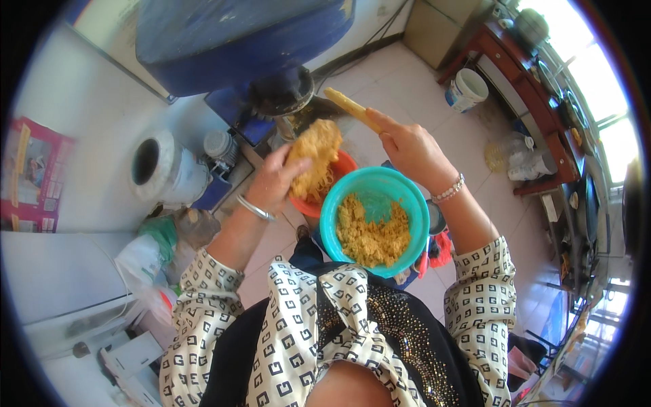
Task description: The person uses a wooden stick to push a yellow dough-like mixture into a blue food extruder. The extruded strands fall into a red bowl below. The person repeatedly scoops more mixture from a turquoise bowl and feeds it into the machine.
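My left hand [274,178] grips a flat, ragged yellow mass of dough [313,152] over an orange-red bowl [305,207], which holds yellow strands and is partly hidden. My right hand [407,149] is closed on a pale wooden stick [346,100] slanting up-left above the teal bowl's far side. The teal bowl [417,227] holds crumbly yellow dough [369,247] and sits in front of me, right of the orange-red one. Just beyond my hands is a dark machine head [278,93] beneath a large blue housing [237,41].
A white bucket with a dark opening [173,176], a motor [218,146] and bags [139,261] lie left. A white pail [468,91], plastic containers [522,163] and a red-brown table [515,61] with pots stand right. A dark pan [435,217] is beside the teal bowl.
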The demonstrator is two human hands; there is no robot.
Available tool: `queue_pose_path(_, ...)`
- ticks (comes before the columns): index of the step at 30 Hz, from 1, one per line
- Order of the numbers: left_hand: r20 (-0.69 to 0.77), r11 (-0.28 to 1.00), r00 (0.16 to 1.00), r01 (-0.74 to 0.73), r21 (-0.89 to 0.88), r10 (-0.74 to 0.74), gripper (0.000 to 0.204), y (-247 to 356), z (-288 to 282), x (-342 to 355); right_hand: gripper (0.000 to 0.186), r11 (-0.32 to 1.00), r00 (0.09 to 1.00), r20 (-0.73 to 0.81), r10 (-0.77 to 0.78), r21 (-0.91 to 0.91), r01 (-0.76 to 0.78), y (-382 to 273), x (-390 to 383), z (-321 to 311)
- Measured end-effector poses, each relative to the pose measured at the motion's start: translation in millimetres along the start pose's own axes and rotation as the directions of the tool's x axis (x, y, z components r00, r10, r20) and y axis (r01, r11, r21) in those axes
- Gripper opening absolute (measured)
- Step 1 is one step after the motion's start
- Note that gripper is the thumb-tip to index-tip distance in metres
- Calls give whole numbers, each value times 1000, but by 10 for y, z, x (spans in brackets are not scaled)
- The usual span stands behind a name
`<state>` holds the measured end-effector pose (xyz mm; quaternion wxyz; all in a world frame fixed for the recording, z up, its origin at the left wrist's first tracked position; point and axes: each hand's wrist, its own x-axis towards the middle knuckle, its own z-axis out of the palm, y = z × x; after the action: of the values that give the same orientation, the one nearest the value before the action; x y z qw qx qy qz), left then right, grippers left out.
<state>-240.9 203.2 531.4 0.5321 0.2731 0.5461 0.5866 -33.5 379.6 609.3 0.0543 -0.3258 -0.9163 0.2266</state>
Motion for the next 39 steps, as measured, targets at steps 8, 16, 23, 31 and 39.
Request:
queue_pose_path(8,-22,291,812,-183,939,583,47,121,-84,591,46,999,999,-47,-13,45,15,18,-1,185)
queue_pose_path(16,209,-121,507,-202,972,836,45,-158,54,829,47,998,998,26,-56,-9,56,-92,14,183)
queue_pose_path(23,260,-76,634,-303,950,728,28,-295,73,914,53,967,978,169,-126,-200,159,-180,109,214)
queue_pose_path(31,276,-87,674,-301,950,685,80,-477,174,258,54,934,959,225,-172,-273,232,-199,185,212)
queue_pose_path(39,359,-198,685,-304,932,634,62,-432,24,512,56,895,942,263,-209,-338,293,-236,345,193)
